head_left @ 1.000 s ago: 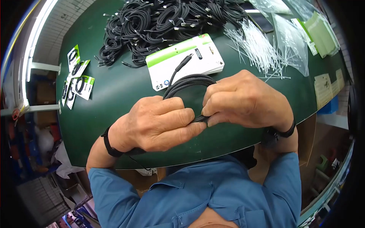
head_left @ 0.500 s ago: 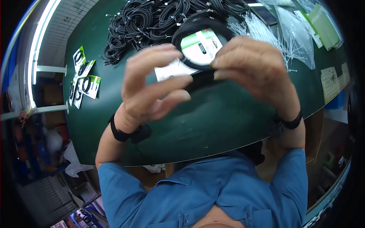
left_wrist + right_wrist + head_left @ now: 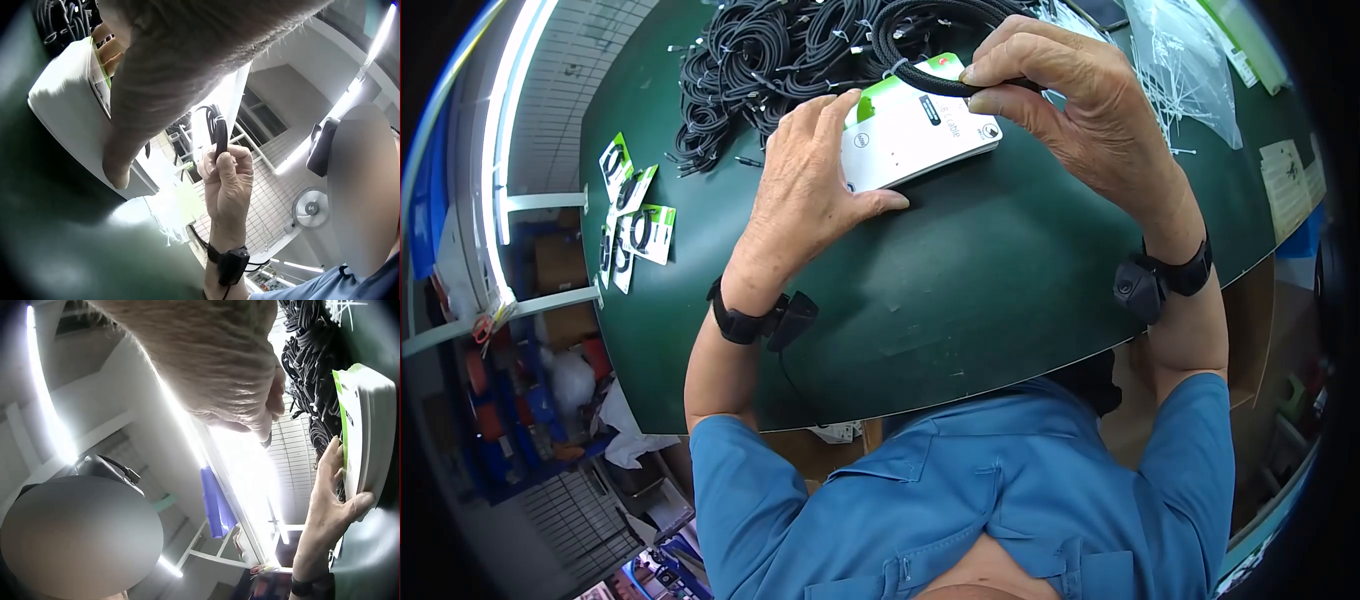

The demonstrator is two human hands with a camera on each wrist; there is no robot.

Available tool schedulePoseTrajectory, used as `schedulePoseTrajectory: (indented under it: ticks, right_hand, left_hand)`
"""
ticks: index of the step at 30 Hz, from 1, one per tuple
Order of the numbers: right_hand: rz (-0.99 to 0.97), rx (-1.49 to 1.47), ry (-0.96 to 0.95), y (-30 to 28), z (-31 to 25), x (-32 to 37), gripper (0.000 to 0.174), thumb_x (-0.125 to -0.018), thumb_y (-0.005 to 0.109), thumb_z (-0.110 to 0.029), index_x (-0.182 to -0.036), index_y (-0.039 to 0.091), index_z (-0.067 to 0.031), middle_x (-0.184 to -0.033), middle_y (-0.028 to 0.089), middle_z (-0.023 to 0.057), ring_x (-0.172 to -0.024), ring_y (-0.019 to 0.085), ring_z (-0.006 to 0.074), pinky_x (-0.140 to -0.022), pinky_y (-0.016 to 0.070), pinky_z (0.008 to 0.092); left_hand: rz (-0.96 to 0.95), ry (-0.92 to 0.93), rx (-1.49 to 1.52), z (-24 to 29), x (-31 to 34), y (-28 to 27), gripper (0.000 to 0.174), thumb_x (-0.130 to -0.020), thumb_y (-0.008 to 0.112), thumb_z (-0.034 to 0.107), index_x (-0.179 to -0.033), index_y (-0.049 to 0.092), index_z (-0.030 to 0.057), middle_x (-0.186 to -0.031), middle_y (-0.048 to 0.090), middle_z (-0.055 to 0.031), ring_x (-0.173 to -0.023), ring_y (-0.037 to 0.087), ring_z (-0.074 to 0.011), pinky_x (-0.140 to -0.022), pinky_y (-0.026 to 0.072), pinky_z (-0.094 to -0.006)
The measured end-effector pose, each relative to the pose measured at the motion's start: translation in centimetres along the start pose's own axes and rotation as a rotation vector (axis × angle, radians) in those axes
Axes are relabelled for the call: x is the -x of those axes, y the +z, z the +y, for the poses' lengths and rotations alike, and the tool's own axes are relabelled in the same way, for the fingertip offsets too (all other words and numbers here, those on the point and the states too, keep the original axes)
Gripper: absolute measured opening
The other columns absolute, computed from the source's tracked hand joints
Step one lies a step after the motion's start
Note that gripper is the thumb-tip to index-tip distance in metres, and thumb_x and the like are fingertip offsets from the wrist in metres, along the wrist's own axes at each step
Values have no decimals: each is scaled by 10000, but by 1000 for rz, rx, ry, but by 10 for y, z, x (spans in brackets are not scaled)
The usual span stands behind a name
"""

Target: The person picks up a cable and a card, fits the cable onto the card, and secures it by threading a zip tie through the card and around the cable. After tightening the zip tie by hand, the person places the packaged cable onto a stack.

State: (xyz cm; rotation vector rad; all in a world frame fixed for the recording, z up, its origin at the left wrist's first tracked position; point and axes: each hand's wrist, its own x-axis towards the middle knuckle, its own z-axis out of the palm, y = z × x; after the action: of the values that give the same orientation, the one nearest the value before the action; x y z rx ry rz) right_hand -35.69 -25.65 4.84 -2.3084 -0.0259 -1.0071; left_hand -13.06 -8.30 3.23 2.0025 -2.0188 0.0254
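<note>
My right hand (image 3: 1090, 110) pinches a coil of black braided cable (image 3: 890, 45) between thumb and fingers, raised over the back of the table. A tie shows on the coil's near left side. In the left wrist view, the coiled cable (image 3: 220, 128) rises above the right hand's fingertips. My left hand (image 3: 810, 170) lies at the left end of a stack of white and green packaging cards (image 3: 910, 135). Its straight thumb is along the near edge and its fingers reach to the green band. The right wrist view shows the thumb against the card stack's side (image 3: 375, 431).
A large heap of black coiled cables (image 3: 750, 60) covers the back of the green table (image 3: 880, 300). Several carded cables (image 3: 630, 200) lie at left. White zip ties (image 3: 1165, 90) and a clear plastic bag (image 3: 1200, 75) are at right, near a paper sheet (image 3: 1285, 185).
Both hands held the coil close to the body. The left hand has let go and moved to the card stack. The right hand has carried the coil up and away.
</note>
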Motion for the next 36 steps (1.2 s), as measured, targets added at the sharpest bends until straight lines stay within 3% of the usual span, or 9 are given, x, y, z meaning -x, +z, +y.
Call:
schedulePoseTrajectory:
  ticks: [5,9,12,13,16,20,25,33,36]
  right_hand:
    - [32,-31,4,1,1,1,155,-886,755,-18,-1037,720,-4,-976,705,100,-886,693,175,-762,579,278]
    - [48,-78,49,4,1,2,185,-888,761,-17,-1067,714,-5,-1012,700,99,-893,681,163,-770,562,265]
    - [81,-172,87,7,-1,3,195,-892,754,4,-1081,706,3,-1042,692,113,-893,669,151,-778,549,257]
    - [100,-223,116,7,-3,3,200,-894,751,15,-1089,702,7,-1056,688,120,-893,664,145,-783,542,253]
    - [174,-337,107,9,-16,3,205,-893,747,31,-1091,692,19,-1071,678,133,-896,653,139,-789,530,252]
    - [138,-349,-12,17,-35,-2,204,-872,756,46,-1061,682,29,-1035,676,146,-870,658,162,-751,531,267]
    - [-91,-147,-138,54,-62,6,234,-816,792,43,-1016,672,27,-937,678,146,-801,683,229,-655,542,310]
    - [-68,151,-183,75,-43,18,252,-796,810,30,-1008,673,19,-896,679,140,-761,693,261,-630,560,336]
    - [-43,166,-224,77,-38,18,248,-803,811,28,-1009,674,17,-895,681,140,-748,695,257,-613,556,330]
  left_hand:
    - [-41,-73,154,-6,1,-8,1005,-643,931,426,-1438,485,1,-1380,562,-216,-1297,521,-383,-1109,410,-474]
    - [-7,-85,229,-10,3,-12,741,-763,872,319,-1359,573,-4,-1287,635,-216,-1191,605,-398,-1036,481,-468]
    - [208,80,225,-25,6,0,427,-836,769,142,-1228,672,5,-1143,708,-166,-1032,688,-364,-920,555,-418]
    - [222,68,230,-24,8,-1,427,-836,769,142,-1228,672,5,-1143,708,-166,-1032,688,-364,-920,555,-418]
    - [499,390,-264,-1,12,-29,276,-821,695,28,-1096,714,6,-1005,731,-107,-880,719,-298,-771,580,-355]
    - [367,281,-159,53,53,-49,266,-768,716,41,-1033,706,27,-936,710,-76,-817,703,-235,-683,560,-343]
    - [233,134,41,72,88,-10,212,-760,727,38,-969,695,40,-851,666,-62,-746,668,-217,-613,528,-346]
    - [374,41,166,51,89,9,245,-736,769,-3,-964,698,53,-842,649,-43,-724,648,-208,-597,522,-331]
    - [611,199,-44,48,84,-7,244,-760,803,8,-981,703,39,-879,667,-95,-728,661,-221,-592,526,-321]
